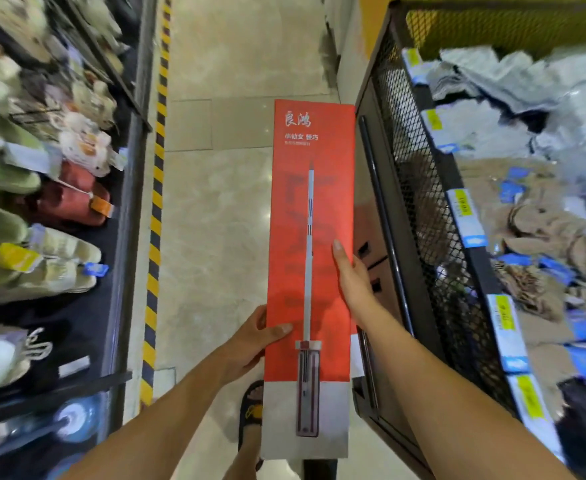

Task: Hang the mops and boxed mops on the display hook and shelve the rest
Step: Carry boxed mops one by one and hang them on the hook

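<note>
The person holds a long red box [310,258], printed with a mop, lengthwise over the floor [215,202] of an aisle. The left hand [250,344] grips its left edge, thumb on the front. The right hand [352,275] clasps the right edge, thumb along the front. A slipper shelf [128,188] stands left, a mesh bin [419,188] right.

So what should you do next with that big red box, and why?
Probably walk the red box over to the display hook. The left hand and right hand grip its side edges, it is held above the aisle floor, and no hook is in view here.
</note>
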`<state>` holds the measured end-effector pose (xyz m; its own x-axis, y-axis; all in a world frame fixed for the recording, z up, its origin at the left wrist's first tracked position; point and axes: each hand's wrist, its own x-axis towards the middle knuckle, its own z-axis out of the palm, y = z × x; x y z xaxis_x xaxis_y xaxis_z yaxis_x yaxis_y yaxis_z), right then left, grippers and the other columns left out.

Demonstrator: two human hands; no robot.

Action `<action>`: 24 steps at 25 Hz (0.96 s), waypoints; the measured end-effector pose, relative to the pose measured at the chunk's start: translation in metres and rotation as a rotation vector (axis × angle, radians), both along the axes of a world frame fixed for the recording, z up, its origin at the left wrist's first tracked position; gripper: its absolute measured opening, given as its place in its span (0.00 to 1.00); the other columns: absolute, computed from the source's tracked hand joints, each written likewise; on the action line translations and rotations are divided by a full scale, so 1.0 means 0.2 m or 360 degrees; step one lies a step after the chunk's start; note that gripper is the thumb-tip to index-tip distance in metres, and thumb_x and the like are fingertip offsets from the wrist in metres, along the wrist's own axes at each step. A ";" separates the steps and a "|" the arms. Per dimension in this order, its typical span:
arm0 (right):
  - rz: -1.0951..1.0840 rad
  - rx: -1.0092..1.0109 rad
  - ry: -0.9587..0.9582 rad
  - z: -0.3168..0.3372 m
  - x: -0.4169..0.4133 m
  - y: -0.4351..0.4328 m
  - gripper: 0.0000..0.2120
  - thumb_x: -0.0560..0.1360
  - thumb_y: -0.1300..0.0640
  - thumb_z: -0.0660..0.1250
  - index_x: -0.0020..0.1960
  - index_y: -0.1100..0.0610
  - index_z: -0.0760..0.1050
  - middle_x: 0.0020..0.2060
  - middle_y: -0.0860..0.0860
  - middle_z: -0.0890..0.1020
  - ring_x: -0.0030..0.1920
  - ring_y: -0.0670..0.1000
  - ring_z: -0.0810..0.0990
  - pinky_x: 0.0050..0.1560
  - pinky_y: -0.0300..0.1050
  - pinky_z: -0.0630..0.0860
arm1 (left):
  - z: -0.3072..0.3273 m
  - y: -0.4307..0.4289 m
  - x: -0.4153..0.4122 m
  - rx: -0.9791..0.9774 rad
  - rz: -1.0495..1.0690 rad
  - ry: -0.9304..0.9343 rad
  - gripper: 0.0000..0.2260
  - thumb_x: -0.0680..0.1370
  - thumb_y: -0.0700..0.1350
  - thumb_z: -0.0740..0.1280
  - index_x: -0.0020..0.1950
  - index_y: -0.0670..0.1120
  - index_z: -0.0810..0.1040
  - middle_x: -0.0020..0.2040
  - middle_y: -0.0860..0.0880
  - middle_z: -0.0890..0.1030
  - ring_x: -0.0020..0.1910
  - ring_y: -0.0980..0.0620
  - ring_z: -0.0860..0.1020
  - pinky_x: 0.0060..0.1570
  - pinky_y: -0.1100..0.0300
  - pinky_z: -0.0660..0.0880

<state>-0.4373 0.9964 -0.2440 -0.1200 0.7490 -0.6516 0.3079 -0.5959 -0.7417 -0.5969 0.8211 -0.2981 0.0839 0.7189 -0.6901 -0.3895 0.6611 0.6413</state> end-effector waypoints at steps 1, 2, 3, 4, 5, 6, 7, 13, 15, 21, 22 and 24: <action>0.0034 0.0054 0.0015 0.10 0.03 -0.04 0.47 0.68 0.22 0.68 0.74 0.53 0.73 0.65 0.53 0.83 0.63 0.54 0.83 0.68 0.57 0.78 | 0.10 -0.05 0.05 0.0013 0.0000 0.0034 0.33 0.77 0.51 0.78 0.79 0.50 0.67 0.71 0.43 0.80 0.69 0.39 0.80 0.69 0.36 0.75; 0.0082 0.0123 0.0036 0.18 0.07 -0.08 0.41 0.71 0.26 0.68 0.72 0.54 0.75 0.62 0.53 0.84 0.61 0.54 0.84 0.66 0.56 0.79 | 0.19 -0.10 0.09 0.0031 0.0002 0.0076 0.33 0.78 0.52 0.77 0.78 0.51 0.67 0.71 0.45 0.80 0.68 0.41 0.80 0.69 0.37 0.75; 0.0118 0.0169 0.0075 0.26 0.11 -0.13 0.36 0.74 0.29 0.68 0.70 0.54 0.76 0.60 0.52 0.85 0.59 0.52 0.84 0.65 0.55 0.80 | 0.30 -0.15 0.14 0.0046 0.0004 0.0133 0.32 0.78 0.53 0.77 0.78 0.54 0.67 0.71 0.47 0.80 0.68 0.44 0.81 0.68 0.39 0.76; 0.0174 0.0217 0.0113 0.34 0.15 -0.17 0.33 0.75 0.30 0.67 0.69 0.54 0.77 0.60 0.50 0.85 0.59 0.51 0.84 0.64 0.53 0.80 | 0.42 -0.20 0.20 0.0065 0.0018 0.0173 0.33 0.77 0.57 0.76 0.78 0.57 0.66 0.71 0.51 0.80 0.68 0.47 0.81 0.68 0.41 0.77; 0.0216 0.0223 0.0126 0.43 0.18 -0.22 0.33 0.76 0.30 0.67 0.69 0.53 0.77 0.60 0.50 0.85 0.60 0.50 0.84 0.64 0.52 0.79 | 0.53 -0.24 0.25 0.0069 0.0061 0.0222 0.34 0.76 0.60 0.76 0.78 0.60 0.65 0.71 0.54 0.79 0.67 0.51 0.81 0.68 0.43 0.78; 0.0277 0.0258 0.0134 0.51 0.21 -0.28 0.36 0.74 0.28 0.67 0.70 0.53 0.76 0.62 0.50 0.84 0.62 0.51 0.83 0.66 0.54 0.78 | 0.65 -0.28 0.29 0.0074 0.0145 0.0265 0.36 0.74 0.64 0.75 0.78 0.62 0.65 0.71 0.56 0.79 0.67 0.53 0.81 0.67 0.44 0.78; 0.0335 0.0281 0.0131 0.56 0.23 -0.32 0.41 0.71 0.24 0.67 0.72 0.53 0.75 0.64 0.50 0.84 0.64 0.52 0.82 0.68 0.56 0.77 | 0.75 -0.29 0.30 0.0086 0.0259 0.0314 0.38 0.72 0.67 0.74 0.78 0.62 0.64 0.71 0.57 0.79 0.66 0.54 0.81 0.66 0.44 0.78; 0.0745 0.0477 0.0248 0.93 0.29 -0.73 0.16 0.80 0.39 0.66 0.63 0.46 0.76 0.56 0.41 0.83 0.57 0.40 0.83 0.54 0.33 0.78 | 1.28 -0.32 0.10 0.0431 0.0973 0.0587 0.37 0.74 0.73 0.69 0.77 0.55 0.71 0.71 0.49 0.81 0.67 0.45 0.81 0.67 0.39 0.76; 0.0857 0.0544 0.0336 0.96 0.27 -0.87 0.12 0.79 0.43 0.67 0.61 0.44 0.76 0.54 0.39 0.83 0.52 0.34 0.83 0.48 0.29 0.77 | 1.44 -0.43 0.07 0.0480 0.1253 0.0667 0.40 0.69 0.73 0.74 0.75 0.53 0.73 0.67 0.48 0.83 0.62 0.46 0.84 0.64 0.43 0.79; 0.1214 0.0480 0.0519 0.99 0.08 -1.37 0.16 0.82 0.55 0.69 0.68 0.55 0.74 0.58 0.50 0.83 0.48 0.33 0.83 0.46 0.28 0.78 | 1.58 -1.11 0.07 0.0451 0.1854 0.0734 0.26 0.75 0.54 0.79 0.69 0.47 0.77 0.57 0.47 0.88 0.55 0.45 0.87 0.54 0.49 0.84; 0.1293 0.0449 0.0564 1.00 0.04 -1.47 0.18 0.81 0.53 0.70 0.69 0.56 0.74 0.59 0.51 0.83 0.49 0.34 0.84 0.47 0.29 0.78 | 1.60 -1.24 0.08 0.0445 0.1958 0.0733 0.25 0.76 0.51 0.78 0.69 0.46 0.77 0.57 0.46 0.88 0.55 0.44 0.87 0.53 0.49 0.85; 0.1457 0.0391 0.0640 1.04 -0.02 -1.68 0.28 0.77 0.43 0.73 0.71 0.54 0.72 0.62 0.51 0.82 0.53 0.38 0.84 0.50 0.32 0.79 | 1.63 -1.52 0.09 0.0430 0.2147 0.0760 0.28 0.73 0.53 0.80 0.69 0.45 0.77 0.57 0.45 0.88 0.54 0.43 0.87 0.54 0.46 0.84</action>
<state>-0.4408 0.6600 -0.0365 -0.8872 0.3682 -0.2782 0.2697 -0.0755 -0.9600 -0.5788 0.5175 0.0286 -0.9404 0.1741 -0.2922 -0.3228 -0.1866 0.9279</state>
